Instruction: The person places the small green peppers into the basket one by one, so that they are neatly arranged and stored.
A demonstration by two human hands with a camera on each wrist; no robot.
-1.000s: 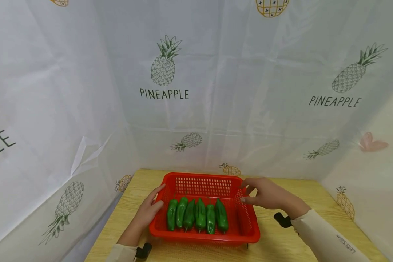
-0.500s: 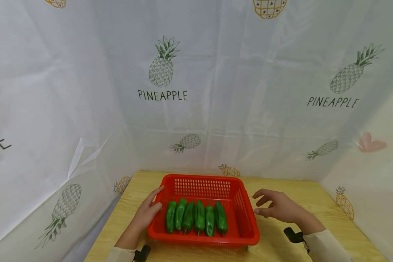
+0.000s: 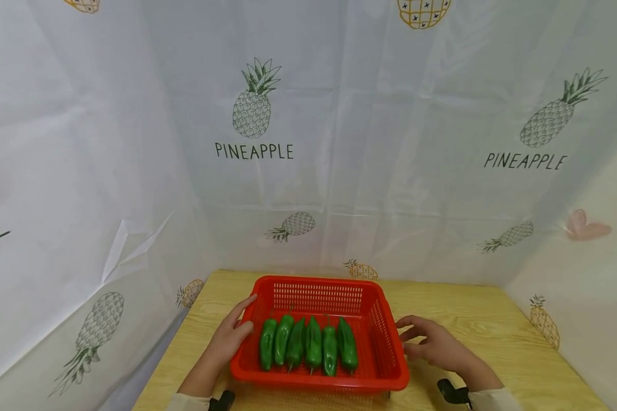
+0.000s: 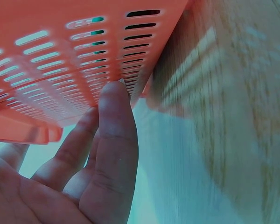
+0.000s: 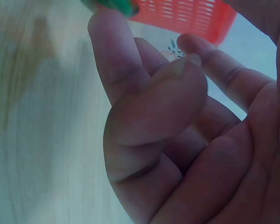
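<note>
Several green peppers (image 3: 313,344) lie side by side in a red slotted plastic basket (image 3: 308,381) on the table. My left hand (image 3: 226,341) holds the basket's left rim, and in the left wrist view its fingers (image 4: 115,135) reach under the rim against the slotted wall (image 4: 51,70). Just outside the basket's right wall is my right hand (image 3: 437,345), its fingers loosely bent with nothing seen between them. In the right wrist view, a green thing (image 5: 123,5), probably a pepper, shows at one fingertip; whether they touch I cannot tell. The basket mostly hides it in the head view.
The wooden table (image 3: 463,308) extends around the basket. White sheets (image 3: 380,142) printed with pineapples hang behind it and on both sides. A black wrist device (image 3: 452,393) sits at the right cuff, and another (image 3: 223,399) at the left.
My right hand has moved from the basket's right rim to outside it, then lower toward the table and nearer the wall. The left hand stays on the left rim, and the peppers keep their places.
</note>
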